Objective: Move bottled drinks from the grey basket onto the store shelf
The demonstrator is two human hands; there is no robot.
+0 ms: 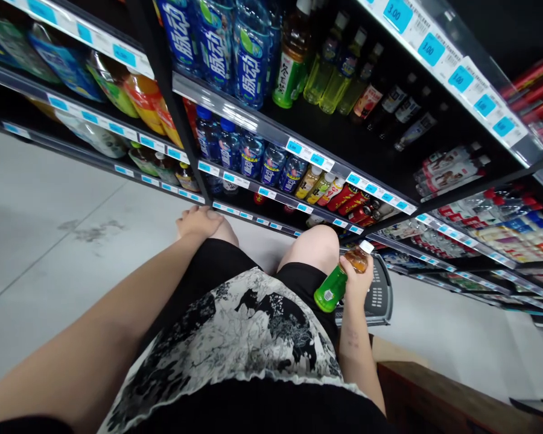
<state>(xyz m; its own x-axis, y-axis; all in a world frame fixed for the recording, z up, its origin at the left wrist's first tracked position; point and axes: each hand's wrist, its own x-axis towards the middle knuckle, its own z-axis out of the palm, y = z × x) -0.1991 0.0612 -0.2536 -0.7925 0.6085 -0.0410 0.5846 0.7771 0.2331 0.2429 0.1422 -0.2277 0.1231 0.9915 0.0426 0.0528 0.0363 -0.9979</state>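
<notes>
A drink bottle (333, 289) with a green label, brownish liquid and a white cap is in my right hand (358, 278). It tilts with its cap up and to the right, beside my right knee. My fingers wrap round its upper half. On my left knee rests my left hand (201, 222), fingers laid over it and holding nothing. A similar bottle with a green label (289, 72) stands on the shelf ahead, beside blue-labelled bottles (250, 63) and yellow-green drink bottles (339, 78).
Below is a shelf row of blue-capped bottles (228, 144) and small cartons or bottles. A dark grey basket (382, 295) sits on the floor behind my right hand. Price tags line the shelf edge (253, 123). A brown box-like object (416, 398) stands at lower right.
</notes>
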